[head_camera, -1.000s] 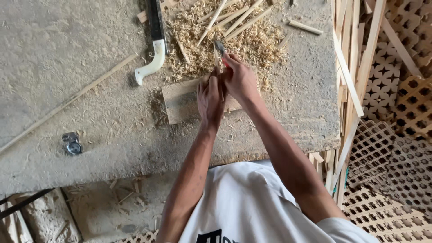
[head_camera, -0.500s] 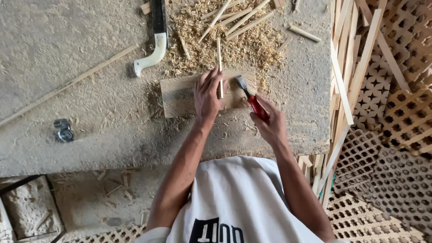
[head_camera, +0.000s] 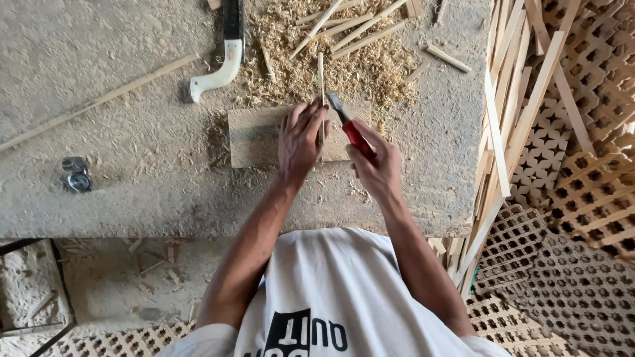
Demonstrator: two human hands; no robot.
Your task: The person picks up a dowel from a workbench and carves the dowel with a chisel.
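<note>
Hands meet over the block [head_camera: 254, 135]: left hand [head_camera: 301, 140] pins a thin stick [head_camera: 321, 86] on it, long axis pointing away from the person; right hand [head_camera: 374, 162], just right, grips a red-handled chisel [head_camera: 349, 127] angled toward the stick. Shavings [head_camera: 344, 66] lie beyond the block.

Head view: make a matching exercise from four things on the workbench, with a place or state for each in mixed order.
Things:
1. thin wooden stick
2. red-handled knife
3. saw with a white handle
4. small metal clamp

Places:
A. near the bench's left edge
B. in the right hand
C. under the left hand, on the wooden block
D. beside the shavings, untouched

Pairs: 1-C, 2-B, 3-D, 4-A
</note>
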